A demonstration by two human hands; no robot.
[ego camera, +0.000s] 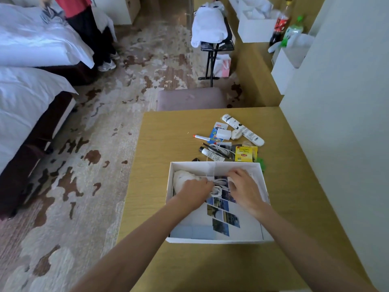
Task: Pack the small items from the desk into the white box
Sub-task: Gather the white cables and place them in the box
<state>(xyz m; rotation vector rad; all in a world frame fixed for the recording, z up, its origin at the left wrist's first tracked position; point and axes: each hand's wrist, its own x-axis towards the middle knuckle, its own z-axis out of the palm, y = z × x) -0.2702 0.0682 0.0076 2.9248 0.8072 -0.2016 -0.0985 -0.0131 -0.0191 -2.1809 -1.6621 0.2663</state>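
The white box stands open on the wooden desk, with a photo print on its floor. Both my hands are inside it. My left hand and my right hand meet over a coiled white cable, fingers closed on it. A white rounded object lies in the box's far left corner. Beyond the box lie small items: a yellow tea packet, a white tube, a white charger, a red-tipped pen and a long white remote.
A padded stool is tucked at the desk's far edge. A wall runs along the right. Two beds are at the left, with a person standing beside them. A luggage rack with white cloth stands farther back.
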